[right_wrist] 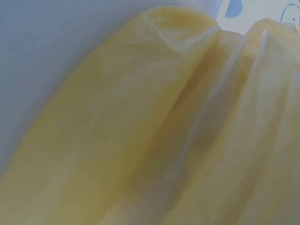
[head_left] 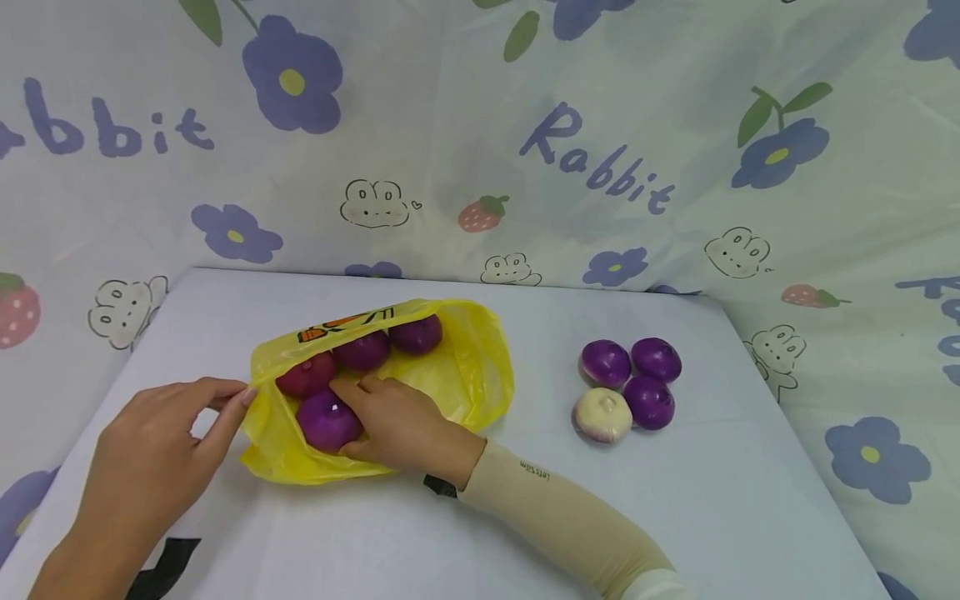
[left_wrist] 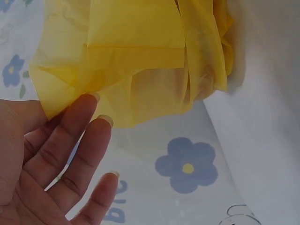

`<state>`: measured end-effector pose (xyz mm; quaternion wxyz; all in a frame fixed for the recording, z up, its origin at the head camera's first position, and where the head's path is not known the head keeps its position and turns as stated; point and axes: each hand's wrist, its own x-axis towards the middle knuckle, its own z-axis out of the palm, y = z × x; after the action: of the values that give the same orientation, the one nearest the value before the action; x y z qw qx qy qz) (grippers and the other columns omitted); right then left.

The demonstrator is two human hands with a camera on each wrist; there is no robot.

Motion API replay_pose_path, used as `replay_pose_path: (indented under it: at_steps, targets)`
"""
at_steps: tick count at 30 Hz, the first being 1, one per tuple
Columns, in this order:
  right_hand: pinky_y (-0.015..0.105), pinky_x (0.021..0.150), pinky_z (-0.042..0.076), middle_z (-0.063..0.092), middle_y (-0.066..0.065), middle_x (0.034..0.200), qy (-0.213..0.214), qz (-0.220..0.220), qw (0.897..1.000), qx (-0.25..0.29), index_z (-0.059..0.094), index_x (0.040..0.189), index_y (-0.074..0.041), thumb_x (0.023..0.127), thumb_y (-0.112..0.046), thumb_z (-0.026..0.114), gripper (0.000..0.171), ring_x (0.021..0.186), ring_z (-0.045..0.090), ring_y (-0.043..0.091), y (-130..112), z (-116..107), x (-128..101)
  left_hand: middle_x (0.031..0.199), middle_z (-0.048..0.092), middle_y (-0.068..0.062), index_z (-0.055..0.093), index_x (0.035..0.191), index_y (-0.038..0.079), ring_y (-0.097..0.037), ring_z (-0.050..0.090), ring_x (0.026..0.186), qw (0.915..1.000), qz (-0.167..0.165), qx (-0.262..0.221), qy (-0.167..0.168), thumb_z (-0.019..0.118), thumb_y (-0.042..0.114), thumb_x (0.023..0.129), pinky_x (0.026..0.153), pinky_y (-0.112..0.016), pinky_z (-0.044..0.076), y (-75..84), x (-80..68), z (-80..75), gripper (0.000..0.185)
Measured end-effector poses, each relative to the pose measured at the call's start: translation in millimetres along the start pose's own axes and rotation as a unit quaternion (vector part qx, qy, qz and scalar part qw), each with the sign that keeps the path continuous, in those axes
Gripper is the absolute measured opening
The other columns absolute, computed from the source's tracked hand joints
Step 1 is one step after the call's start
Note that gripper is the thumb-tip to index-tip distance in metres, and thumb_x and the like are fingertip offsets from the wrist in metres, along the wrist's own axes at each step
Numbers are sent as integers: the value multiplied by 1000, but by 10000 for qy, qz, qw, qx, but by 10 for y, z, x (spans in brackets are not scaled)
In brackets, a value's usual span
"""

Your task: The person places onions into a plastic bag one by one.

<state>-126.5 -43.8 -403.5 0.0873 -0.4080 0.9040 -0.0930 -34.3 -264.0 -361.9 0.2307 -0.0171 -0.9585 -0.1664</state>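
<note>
A yellow plastic bag [head_left: 472, 392] lies on its side on the white table, its mouth spread toward me. My left hand [head_left: 165, 442] pinches the bag's left edge between thumb and index finger; the left wrist view shows the other fingers [left_wrist: 89, 154] loosely bent. Reaching into the bag, my right hand [head_left: 405, 425] grips a red onion [head_left: 327, 422] from its right side. Behind that onion sit a redder onion [head_left: 307, 375] and two purple ones, a middle onion [head_left: 363, 351] and a far onion [head_left: 417, 334]. Yellow plastic fills most of the right wrist view.
Right of the bag, three purple onions [head_left: 651, 402] and a pale, cream-coloured onion [head_left: 603, 415] stand close together on the table [head_left: 720, 500]. A black strip [head_left: 167, 567] shows by my left wrist, with another dark piece [head_left: 441, 486] under my right. Printed cloth [head_left: 435, 125] hangs behind.
</note>
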Motion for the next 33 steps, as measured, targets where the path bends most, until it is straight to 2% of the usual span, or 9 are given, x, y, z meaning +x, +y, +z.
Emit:
replay_pose_path:
  at_steps: [6,13,18,27,33]
  targets:
    - [22,99,52,62,-5,136,16,28,9999,105,43,158,-20,93,-51,77,80,115,61,11,2,9,-1,92,75,-20,74,108,0,-49,62,101,10000,-11,-20,-1,82,14,88,79,-68,53,-10,-9,6,25]
    - [19,91,53,66,-7,123,165,170,9995,190,50,144,-14,89,-53,80,75,101,60,9,15,35,-9,91,75,-18,74,108,1,-48,64,98,9999,112,-32,95,83,13,87,79,-67,53,-8,5,6,25]
    - [19,91,52,66,-8,124,160,178,9994,233,50,143,-15,89,-53,81,74,101,60,9,20,38,-9,91,75,-19,74,108,1,-48,63,99,10000,66,-15,39,83,13,88,78,-67,53,-10,3,4,26]
    - [20,99,49,63,-5,130,24,157,9991,387,50,147,-13,90,-52,79,75,110,57,10,30,24,-15,91,76,-18,74,108,1,-48,64,100,9998,130,-62,108,83,13,87,81,-68,53,-8,4,-3,26]
    - [18,108,44,60,-4,136,-83,100,9954,946,45,151,-14,90,-42,84,77,120,56,7,71,-8,-24,91,76,-18,74,108,2,-48,63,100,9998,118,-68,110,83,12,87,82,-69,53,-8,1,-4,25]
